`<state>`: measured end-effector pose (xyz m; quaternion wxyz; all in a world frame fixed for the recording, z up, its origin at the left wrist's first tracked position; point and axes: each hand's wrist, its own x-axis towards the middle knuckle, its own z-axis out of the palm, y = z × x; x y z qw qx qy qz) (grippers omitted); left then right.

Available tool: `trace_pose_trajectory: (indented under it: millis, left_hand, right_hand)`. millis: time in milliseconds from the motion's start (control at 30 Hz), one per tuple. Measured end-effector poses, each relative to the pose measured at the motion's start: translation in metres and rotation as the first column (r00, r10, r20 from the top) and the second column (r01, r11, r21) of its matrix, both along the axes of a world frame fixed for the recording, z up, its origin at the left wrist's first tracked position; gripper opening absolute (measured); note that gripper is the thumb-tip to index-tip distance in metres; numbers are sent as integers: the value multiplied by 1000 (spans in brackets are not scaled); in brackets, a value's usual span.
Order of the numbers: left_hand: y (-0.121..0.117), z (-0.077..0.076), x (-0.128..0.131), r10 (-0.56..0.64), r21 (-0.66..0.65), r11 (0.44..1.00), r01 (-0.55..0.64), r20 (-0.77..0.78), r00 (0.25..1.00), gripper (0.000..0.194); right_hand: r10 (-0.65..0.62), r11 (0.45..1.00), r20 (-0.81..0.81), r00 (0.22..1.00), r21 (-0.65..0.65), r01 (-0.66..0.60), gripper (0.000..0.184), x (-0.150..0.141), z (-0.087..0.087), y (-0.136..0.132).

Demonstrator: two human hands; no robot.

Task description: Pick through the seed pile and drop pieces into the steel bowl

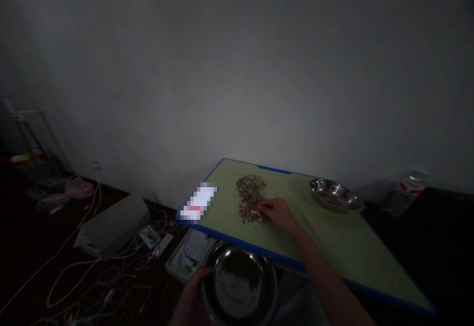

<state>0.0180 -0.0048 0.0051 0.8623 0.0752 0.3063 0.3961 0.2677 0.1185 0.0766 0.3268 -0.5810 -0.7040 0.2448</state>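
My left hand (203, 277) grips the rim of a round metal bowl (239, 291) just below the table's front edge. Dark bits lie inside this bowl. Over the green tabletop (289, 232), my right hand (276, 211) has its fingers pinched together at the near side of a spread pile of small mixed grains or beans (250, 187). Green and dark pieces make up the far part, pinkish-brown ones the near part. Something small and whitish shows at the right fingertips, too small and dim to name.
A second metal bowl (335, 195) stands at the table's right rear. A blurred-out bright phone-like rectangle (198, 203) lies at the left edge. Beyond are a plastic bottle (405, 192), a grey box (114, 224), tangled cables (111, 286), and a white tray (177, 266) under the table.
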Motion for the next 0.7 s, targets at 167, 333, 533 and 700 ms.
trace_pose_trajectory:
  millis: [167,333,533,700]
  left_hand:
    - [-1,2,1,5,7,1000,-5,-11,1000,21]
    - [-1,1,2,29,0,1000,-29,-8,1000,24]
    - [-2,7,2,11,-17,1000,-11,11,1000,27]
    - [-1,8,2,23,-33,999,-22,9,1000,26]
  right_hand:
    - [22,1000,4,1000,-19,-22,32,0,2,0]
    - [11,1000,58,998,13,-12,31,1,2,0]
    - [36,999,27,999,-3,-36,30,2,1,-1]
    - [33,999,41,999,14,-34,29,4,-1,0]
